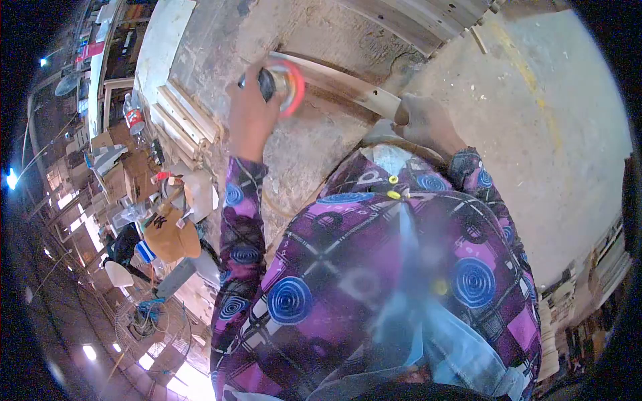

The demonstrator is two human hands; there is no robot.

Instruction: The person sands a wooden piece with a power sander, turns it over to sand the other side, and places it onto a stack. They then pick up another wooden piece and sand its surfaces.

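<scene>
On the left, my left hand [253, 115] is closed around a sander [287, 85], a round tool with a dark body and a blurred red-orange rim. It sits at the far end of a narrow wooden board [341, 81], and its underside is hidden. My right hand [428, 125] grips the near end of that board, its fingers curled round the edge. The board slants across the worn work surface [294, 160] in front of my body. A dark spot shows near the right-hand end of the wood.
Long planks [418, 23] lie side by side at the top. Shorter wooden pieces [179, 120] are stacked on the left, near a bottle with a red label [134, 117]. A tan cap [172, 235] and a wire fan [148, 321] are lower left.
</scene>
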